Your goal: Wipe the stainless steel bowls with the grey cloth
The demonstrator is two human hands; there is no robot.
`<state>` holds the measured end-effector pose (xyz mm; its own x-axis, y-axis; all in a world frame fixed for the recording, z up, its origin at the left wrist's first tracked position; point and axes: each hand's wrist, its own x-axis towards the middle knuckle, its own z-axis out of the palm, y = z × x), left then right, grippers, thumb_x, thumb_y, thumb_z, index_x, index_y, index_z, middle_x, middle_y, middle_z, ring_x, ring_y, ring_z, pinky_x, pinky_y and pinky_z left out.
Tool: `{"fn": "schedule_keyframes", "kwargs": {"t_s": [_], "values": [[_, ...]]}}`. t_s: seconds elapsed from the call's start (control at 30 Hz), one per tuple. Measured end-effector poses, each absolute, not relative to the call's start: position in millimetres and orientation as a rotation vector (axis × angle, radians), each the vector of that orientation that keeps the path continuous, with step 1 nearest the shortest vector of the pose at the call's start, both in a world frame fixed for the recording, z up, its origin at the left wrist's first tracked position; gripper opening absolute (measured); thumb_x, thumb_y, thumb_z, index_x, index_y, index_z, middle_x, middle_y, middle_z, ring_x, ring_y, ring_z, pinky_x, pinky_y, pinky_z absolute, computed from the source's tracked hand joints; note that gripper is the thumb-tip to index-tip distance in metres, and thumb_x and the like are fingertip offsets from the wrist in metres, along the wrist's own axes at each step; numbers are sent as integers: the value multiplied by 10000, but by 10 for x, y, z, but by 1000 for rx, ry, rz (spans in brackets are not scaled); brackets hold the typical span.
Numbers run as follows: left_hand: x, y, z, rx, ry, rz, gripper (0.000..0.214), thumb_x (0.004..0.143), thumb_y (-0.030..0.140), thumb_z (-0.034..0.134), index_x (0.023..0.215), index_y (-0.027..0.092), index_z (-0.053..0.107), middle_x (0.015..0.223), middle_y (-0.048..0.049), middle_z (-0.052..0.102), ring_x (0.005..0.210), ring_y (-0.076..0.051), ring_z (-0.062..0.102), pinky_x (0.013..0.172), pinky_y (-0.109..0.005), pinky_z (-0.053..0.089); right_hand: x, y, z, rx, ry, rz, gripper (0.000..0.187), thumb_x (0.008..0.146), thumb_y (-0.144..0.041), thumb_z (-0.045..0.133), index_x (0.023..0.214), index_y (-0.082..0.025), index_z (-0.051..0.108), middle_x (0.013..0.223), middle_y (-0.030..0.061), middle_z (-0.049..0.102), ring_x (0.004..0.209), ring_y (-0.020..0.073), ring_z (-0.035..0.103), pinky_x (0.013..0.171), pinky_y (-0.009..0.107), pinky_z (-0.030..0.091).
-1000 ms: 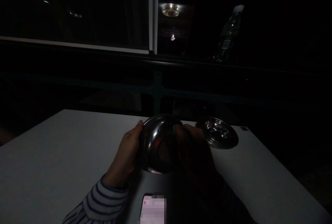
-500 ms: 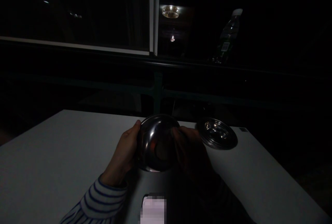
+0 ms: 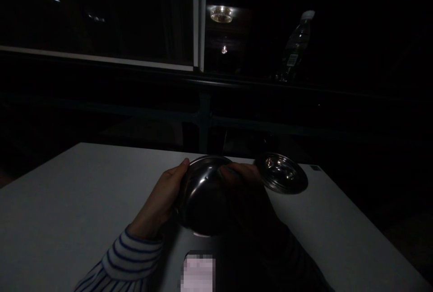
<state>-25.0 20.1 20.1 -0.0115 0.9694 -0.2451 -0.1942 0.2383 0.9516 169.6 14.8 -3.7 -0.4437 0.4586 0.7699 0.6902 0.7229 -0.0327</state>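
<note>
The scene is very dark. A round shiny steel bowl [image 3: 203,193] is held just above the white table [image 3: 74,202] in front of me. My left hand [image 3: 158,204], in a blue-striped sleeve, grips the bowl's left rim with the thumb on top. My right hand [image 3: 245,179] lies in shadow on the bowl's right side, fingers curled over the rim. To the right of the bowl a second steel dish [image 3: 282,173] rests on the table, apart from both hands.
A lit phone screen [image 3: 198,274] lies at the table's near edge. A plastic water bottle [image 3: 295,46] stands on a dark ledge behind the table. A window frame [image 3: 199,17] and a reflected ceiling lamp [image 3: 221,13] show at the back.
The bowl has tilted, its far rim tipping down toward the table and showing more of its outer side. Both hands stay on its rim; the second dish has not moved.
</note>
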Motion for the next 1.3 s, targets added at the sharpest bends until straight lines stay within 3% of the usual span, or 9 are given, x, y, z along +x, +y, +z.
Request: {"fn": "schedule_keyframes", "kwargs": {"t_s": [0.23,0.57,0.73,0.9,1.07,1.3], "values": [[-347,224,214,814,1191,1206,381,736,499,563,761,130,652,529,-17,624,459,-136,541,449,-227,382,1731,167,-27,-817,-2081,-364,370,877,-215,440,1245,-217,404,1177,93,483,1049,216,452,838,393,424],[-336,228,232,766,1131,1185,342,749,439,575,826,120,673,595,-43,659,488,-147,569,485,-246,432,1699,147,2,-767,-2103,-423,416,855,-177,456,1263,-148,379,1220,132,444,1108,236,424,901,415,397],[-376,249,220,680,1158,1191,322,769,436,550,792,133,658,531,-17,616,450,-137,543,458,-244,431,1762,174,8,-766,-2097,-358,342,892,-227,411,1230,-180,403,1191,107,490,1052,228,448,854,414,416],[-349,241,225,714,1104,1120,319,766,418,565,804,114,656,588,-51,650,501,-159,586,449,-236,432,1776,162,59,-725,-2148,-371,327,901,-214,384,1217,-136,411,1201,122,495,1084,235,421,873,409,415],[-400,272,243,580,1144,1304,255,806,358,528,774,130,636,562,-26,633,464,-129,555,461,-227,435,1780,149,65,-719,-2158,-371,310,890,-171,395,1197,-165,438,1185,109,515,1101,221,430,874,395,437],[-349,243,229,697,1110,1173,310,765,410,569,803,115,654,559,-30,627,451,-135,542,448,-237,429,1742,135,92,-731,-2142,-337,317,900,-204,385,1212,-162,421,1201,116,504,1099,228,438,883,427,438]]}}
